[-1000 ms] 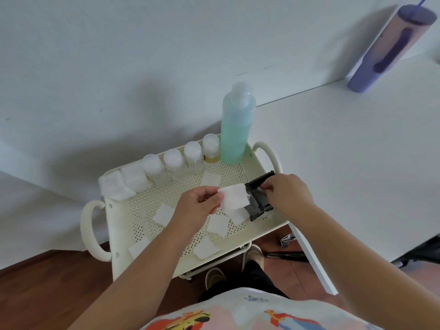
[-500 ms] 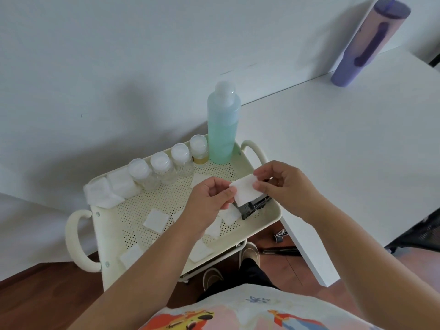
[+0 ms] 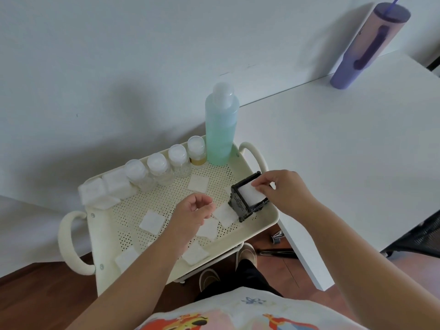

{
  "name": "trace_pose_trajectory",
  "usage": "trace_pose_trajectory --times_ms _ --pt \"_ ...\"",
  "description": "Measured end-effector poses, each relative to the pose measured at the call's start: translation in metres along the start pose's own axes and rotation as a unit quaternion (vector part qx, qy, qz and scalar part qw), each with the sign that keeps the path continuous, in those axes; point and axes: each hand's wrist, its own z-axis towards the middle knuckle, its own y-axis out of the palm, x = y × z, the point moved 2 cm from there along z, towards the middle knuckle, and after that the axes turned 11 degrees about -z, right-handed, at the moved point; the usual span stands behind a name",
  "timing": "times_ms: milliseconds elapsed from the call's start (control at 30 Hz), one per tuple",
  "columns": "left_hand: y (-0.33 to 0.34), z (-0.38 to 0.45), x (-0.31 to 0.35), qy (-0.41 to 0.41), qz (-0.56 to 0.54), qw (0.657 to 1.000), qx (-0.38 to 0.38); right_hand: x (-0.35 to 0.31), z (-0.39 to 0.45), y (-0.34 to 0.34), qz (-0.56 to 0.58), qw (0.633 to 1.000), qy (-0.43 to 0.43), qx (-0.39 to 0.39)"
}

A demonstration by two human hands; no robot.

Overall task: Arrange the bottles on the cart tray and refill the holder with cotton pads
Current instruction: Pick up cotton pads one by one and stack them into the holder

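Note:
A cream perforated cart tray (image 3: pixel 100 236) carries a tall teal bottle (image 3: pixel 220 132) at its back right. Left of it stands a row of small clear bottles (image 3: pixel 177 159) with white caps, then two white square containers (image 3: pixel 114 184). A black square holder (image 3: pixel 245 198) sits at the tray's right edge. My right hand (image 3: pixel 283 191) pinches a white cotton pad (image 3: pixel 251 192) that lies in the holder's open top. My left hand (image 3: pixel 190 215) hovers over the tray's middle, fingers loosely apart and holding nothing. Several loose cotton pads (image 3: pixel 152 221) lie scattered on the tray.
A white table (image 3: pixel 345 151) adjoins the cart on the right, with a purple tumbler (image 3: pixel 366 44) at its far edge. A white wall is behind the cart. Wooden floor, my feet and a dark metal object (image 3: pixel 277 253) show below.
The pad passed from both hands to my right hand alone, which lowered it into the holder. My left hand let go and drew back over the tray.

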Motion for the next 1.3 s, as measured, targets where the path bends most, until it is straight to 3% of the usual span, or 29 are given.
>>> trace_pose_trajectory --times_ms 233,367,500,633,700,767,867,933,1167,1300 --pt "-0.006 -0.001 -0.006 -0.013 0.014 1.0 0.0 -0.007 0.008 0.019 -0.141 0.988 0.022 -0.059" --pt "-0.008 -0.001 -0.009 -0.01 0.022 1.0 -0.001 -0.012 0.008 0.02 -0.175 0.984 0.015 -0.018" --pt "-0.012 0.001 -0.015 -0.013 0.024 1.0 -0.007 -0.015 0.009 0.012 -0.122 0.991 -0.028 0.045" --pt "-0.009 0.017 -0.026 0.014 0.181 0.983 0.006 -0.027 0.031 -0.011 -0.058 0.988 -0.099 0.106" --pt "-0.002 0.027 -0.032 0.053 0.301 0.952 -0.008 -0.042 0.053 -0.014 -0.085 0.984 -0.146 0.06" --pt "0.007 0.036 -0.038 0.086 0.411 0.907 -0.008 -0.057 0.077 -0.007 -0.158 0.971 -0.174 -0.042" --pt "0.018 0.047 -0.043 0.111 0.532 0.839 0.005 -0.069 0.107 0.017 -0.297 0.915 -0.187 -0.201" --pt "0.022 0.052 -0.046 0.123 0.571 0.812 0.004 -0.073 0.119 0.035 -0.364 0.872 -0.193 -0.265" --pt "0.011 0.053 -0.045 0.109 0.547 0.83 0.013 -0.055 0.14 0.084 -0.476 0.783 -0.226 -0.33" --pt "0.005 0.046 -0.045 0.122 0.483 0.867 0.027 -0.048 0.147 0.092 -0.451 0.796 -0.24 -0.324"
